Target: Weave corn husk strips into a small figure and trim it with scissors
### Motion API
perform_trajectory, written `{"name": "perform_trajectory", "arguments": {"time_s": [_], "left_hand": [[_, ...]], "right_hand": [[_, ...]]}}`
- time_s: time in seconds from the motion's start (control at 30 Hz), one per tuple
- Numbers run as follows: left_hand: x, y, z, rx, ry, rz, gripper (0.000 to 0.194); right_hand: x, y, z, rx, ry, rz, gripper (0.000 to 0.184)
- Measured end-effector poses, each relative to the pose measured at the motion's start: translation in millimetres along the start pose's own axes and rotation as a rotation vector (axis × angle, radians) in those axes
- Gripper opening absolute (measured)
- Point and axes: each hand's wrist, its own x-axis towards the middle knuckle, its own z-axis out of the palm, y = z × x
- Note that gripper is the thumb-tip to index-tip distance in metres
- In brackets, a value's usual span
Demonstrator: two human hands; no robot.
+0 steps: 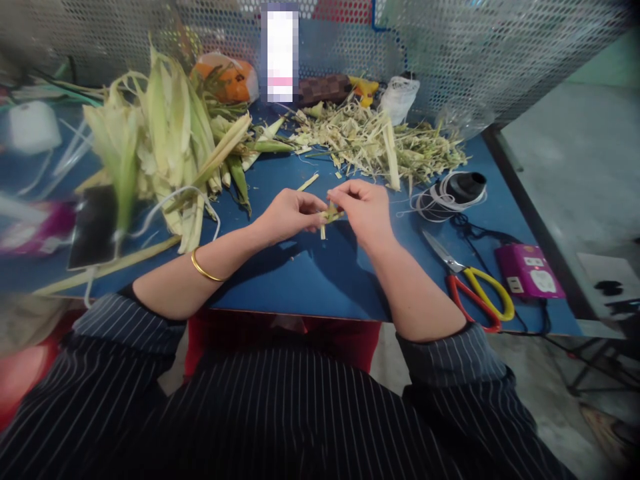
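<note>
Both hands pinch small folded leaf strip (330, 215) above blue table (310, 280): left hand (287, 215) and right hand (364, 207) fingertips closed on it. Pale, fibrous husk pile (165, 140) left; dry trimmings (380, 143) behind; yellow-handled scissors (470, 283) right; perforated metal screen (475, 47) beyond.

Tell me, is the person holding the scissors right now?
No, the scissors lie on the blue table; both hands pinch a small leaf strip.
</note>
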Motion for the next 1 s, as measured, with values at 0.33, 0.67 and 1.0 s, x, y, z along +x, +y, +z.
{"name": "perform_trajectory", "arguments": {"time_s": [0.33,0.67,1.0], "left_hand": [[-4.2,9.8,0.5,-0.190,-0.092,-0.197,0.028],[-9.9,12.9,8.8,-0.150,-0.105,-0.193,0.024],[-11.6,13.7,9.2,-0.094,-0.170,-0.149,0.023]], "right_hand": [[-3.8,-1.9,7.1,0.033,-0.049,-0.022,0.017],[-8.1,-7.3,9.9,0.154,-0.132,0.083,0.016],[-8.0,0.9,14.7,0.103,-0.075,0.063,0.018]]}}
